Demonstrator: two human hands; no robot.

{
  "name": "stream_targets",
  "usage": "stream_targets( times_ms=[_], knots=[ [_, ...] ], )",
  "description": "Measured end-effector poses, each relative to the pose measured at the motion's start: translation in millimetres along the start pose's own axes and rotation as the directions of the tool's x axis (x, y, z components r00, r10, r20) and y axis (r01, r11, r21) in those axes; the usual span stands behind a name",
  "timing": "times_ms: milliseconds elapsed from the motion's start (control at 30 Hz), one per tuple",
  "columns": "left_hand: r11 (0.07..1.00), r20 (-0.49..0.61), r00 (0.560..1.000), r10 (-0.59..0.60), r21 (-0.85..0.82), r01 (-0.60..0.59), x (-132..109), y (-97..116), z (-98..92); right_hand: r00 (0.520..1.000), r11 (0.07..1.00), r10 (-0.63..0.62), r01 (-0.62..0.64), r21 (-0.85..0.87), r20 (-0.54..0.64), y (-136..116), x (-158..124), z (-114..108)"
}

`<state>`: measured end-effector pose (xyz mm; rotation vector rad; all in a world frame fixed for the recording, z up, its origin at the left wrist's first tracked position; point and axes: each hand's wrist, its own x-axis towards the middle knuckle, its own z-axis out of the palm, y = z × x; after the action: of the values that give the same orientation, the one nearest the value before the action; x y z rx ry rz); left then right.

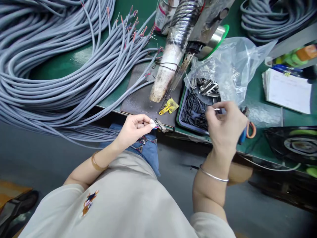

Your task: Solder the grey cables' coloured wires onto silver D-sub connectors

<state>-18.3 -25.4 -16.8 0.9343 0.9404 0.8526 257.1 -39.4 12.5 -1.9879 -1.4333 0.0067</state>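
Note:
My left hand [140, 127] is closed in a pinch on the thin coloured wires behind a metal multi-pin connector [160, 126], held at the table edge. My right hand [226, 122] hovers over the right side of a parts tray [180, 115], thumb and forefinger pressed together. Something small and bright shows by its fingertips, too small to name. Inside the tray lie many short black sleeves [192, 107], with loose metal connectors [208, 87] behind them. Several wired connectors [140, 148] hang over my lap below the left hand.
Grey cables [74, 81] with stripped ends cover the left. A white-tipped duct [167, 71] reaches down over a dark board [138, 82] bearing a yellow clip [167, 107]. Right of the tray are a plastic bag [230, 62], orange-handled pliers [252, 130], a paper pad [288, 89] and a black fan [294, 143].

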Motion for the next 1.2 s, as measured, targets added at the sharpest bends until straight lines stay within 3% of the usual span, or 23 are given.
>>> stream_targets(
  times_ms=[67,100,133,167,233,400,700,767,867,900,933,1033,1067,1200],
  knots=[
    [1.000,-0.016,1.000,0.002,0.007,-0.002,0,0,1.7,0.994,0.994,0.000,0.013,0.113,-0.111,-20,-16,-5],
    [1.000,-0.020,1.000,0.004,0.011,-0.004,-1,0,2.6,0.993,0.966,-0.008,0.037,0.256,-0.115,-31,-25,-6],
    [1.000,-0.025,1.000,0.006,0.017,-0.005,-1,0,3.6,0.998,0.932,-0.025,0.046,0.360,-0.063,-41,-34,-6],
    [1.000,-0.029,1.000,0.007,0.024,-0.006,-1,0,4.6,0.996,0.899,-0.067,0.033,0.436,0.063,-51,-43,-4],
    [0.999,-0.030,1.000,0.007,0.035,-0.005,-1,0,6.3,0.968,0.848,-0.132,0.000,0.530,0.211,-66,-55,3],
    [1.000,-0.009,1.000,-0.007,0.028,0.007,-2,0,8.5,0.948,0.826,-0.170,-0.012,0.564,0.269,-74,-60,23],
    [0.999,0.067,0.997,-0.036,0.019,0.035,-3,2,9.3,0.889,0.826,-0.318,0.091,0.556,0.328,-74,-61,25],
    [0.999,0.110,0.993,-0.031,-0.020,0.033,-4,-1,6.5,0.838,0.814,-0.404,0.147,0.561,0.367,-74,-59,24],
    [0.988,0.233,0.971,-0.047,-0.134,0.080,-5,-6,1.0,0.702,0.786,-0.544,0.234,0.572,0.461,-74,-55,19],
    [0.981,0.262,0.963,-0.060,-0.160,0.105,-5,-8,-0.5,0.689,0.784,-0.558,0.254,0.566,0.463,-75,-55,16],
    [0.977,0.273,0.959,-0.072,-0.175,0.124,-5,-8,-1.6,0.717,0.793,-0.545,0.270,0.546,0.435,-75,-54,13],
    [0.977,0.223,0.972,-0.078,-0.176,0.119,-3,-8,-2.7,0.886,0.862,-0.400,0.276,0.426,0.235,-77,-58,6],
    [0.979,0.202,0.977,-0.072,-0.171,0.107,-3,-7,-2.5,0.913,0.883,-0.358,0.264,0.387,0.194,-77,-61,5],
    [0.982,0.185,0.983,-0.012,-0.182,0.046,-2,-7,-1.5,0.916,0.907,-0.264,0.129,0.401,0.302,-78,-70,10]
  ],
)
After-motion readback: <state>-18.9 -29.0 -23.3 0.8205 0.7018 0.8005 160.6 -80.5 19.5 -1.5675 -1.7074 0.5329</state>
